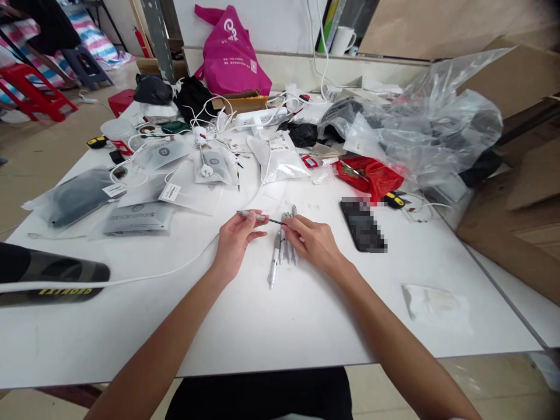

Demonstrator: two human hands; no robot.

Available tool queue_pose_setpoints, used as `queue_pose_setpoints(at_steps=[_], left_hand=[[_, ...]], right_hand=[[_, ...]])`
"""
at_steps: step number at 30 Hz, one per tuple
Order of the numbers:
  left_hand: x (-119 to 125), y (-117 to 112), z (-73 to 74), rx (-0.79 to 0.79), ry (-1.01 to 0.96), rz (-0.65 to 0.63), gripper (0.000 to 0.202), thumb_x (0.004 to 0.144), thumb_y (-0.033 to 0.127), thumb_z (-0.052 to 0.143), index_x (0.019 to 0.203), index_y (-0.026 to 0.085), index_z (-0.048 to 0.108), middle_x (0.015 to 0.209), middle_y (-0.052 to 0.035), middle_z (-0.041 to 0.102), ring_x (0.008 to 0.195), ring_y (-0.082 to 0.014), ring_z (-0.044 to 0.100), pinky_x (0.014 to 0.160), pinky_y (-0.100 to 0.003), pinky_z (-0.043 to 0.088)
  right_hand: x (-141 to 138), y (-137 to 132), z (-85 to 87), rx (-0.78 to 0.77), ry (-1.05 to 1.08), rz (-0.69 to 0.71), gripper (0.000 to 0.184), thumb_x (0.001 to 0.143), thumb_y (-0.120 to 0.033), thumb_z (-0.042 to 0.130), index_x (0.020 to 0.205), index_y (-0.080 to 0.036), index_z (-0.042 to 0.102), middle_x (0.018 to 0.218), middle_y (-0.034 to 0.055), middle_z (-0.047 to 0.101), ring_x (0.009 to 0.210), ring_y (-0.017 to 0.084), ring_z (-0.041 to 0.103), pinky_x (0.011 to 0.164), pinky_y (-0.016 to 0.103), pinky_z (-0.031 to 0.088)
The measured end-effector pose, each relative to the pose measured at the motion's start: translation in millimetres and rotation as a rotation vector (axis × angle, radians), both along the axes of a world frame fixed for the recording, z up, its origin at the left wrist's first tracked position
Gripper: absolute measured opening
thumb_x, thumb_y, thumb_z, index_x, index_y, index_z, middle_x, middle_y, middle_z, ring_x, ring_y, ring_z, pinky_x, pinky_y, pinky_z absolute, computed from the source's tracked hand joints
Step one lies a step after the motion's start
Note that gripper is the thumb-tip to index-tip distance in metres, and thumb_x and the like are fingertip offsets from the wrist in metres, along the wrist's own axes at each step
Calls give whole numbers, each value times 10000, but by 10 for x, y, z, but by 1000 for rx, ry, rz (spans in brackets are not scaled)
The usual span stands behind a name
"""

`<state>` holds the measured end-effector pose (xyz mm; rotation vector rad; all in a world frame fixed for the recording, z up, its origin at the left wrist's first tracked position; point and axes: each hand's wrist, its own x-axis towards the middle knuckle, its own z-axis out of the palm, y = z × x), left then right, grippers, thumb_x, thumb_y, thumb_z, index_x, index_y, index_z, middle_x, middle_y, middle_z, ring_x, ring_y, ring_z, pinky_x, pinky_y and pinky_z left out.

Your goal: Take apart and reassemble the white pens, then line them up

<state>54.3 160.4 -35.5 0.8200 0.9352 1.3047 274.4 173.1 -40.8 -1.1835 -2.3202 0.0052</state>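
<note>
Above the middle of the white table (pixel 245 326), my left hand (pixel 236 239) is closed on a grey pen barrel (pixel 258 216) held almost level. A thin dark pen refill (pixel 275 221) runs from the barrel's right end to my right hand (pixel 312 239), whose fingertips pinch it. How far the refill sits inside the barrel is hidden. Beneath and beside my right hand lie several white-and-grey pens (pixel 289 251), partly covered by it. One pen (pixel 273 268) lies slightly apart at their left, nearer to me.
A phone (pixel 363 224) lies right of my hands. Packaged pouches (pixel 137 219) cover the left side, near a black bottle (pixel 56 274). Behind are a power strip (pixel 262 118), a white parcel (pixel 280 157), and a red bag (pixel 376 178). A white cable (pixel 175 270) crosses the left side.
</note>
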Motion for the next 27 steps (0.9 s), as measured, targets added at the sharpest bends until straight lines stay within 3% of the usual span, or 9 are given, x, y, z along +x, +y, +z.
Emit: queue_pose_setpoints(at_steps=[6,10,16,27], left_hand=[[70,-52,-7,59,113,-83,360,889,509,833,1051,189,807,1200,-121,779,1131,-279,739,874,-369,632],[92,-76,-7,72,181,-108,321,871,477,852,1017,192,827,1133,-104,792,1016,-247,741,865,-368,631],[93,-86,-18,80,206,-111,304,844,448,881,1018,203,836,1084,-91,791,983,-243,738,859,-366,629],[78,-84,-35,111,258,-114,321,845,467,878,1031,210,824,1058,-86,794,944,-226,727,843,-353,607]], right_hand=[[-37,-42,-22,-65,22,42,269,1137,-403,467,1250,-216,623,933,43,744,643,145,646,578,279,360],[-64,-64,-59,-110,68,13,238,1119,-404,496,1240,-205,543,910,54,771,692,192,719,599,279,406],[-74,-74,-69,-109,60,31,185,1119,-378,482,1171,-212,543,863,36,754,654,182,695,584,280,401],[-90,-82,-29,-96,47,84,239,1147,-385,421,1198,-218,585,999,71,715,719,161,659,594,277,410]])
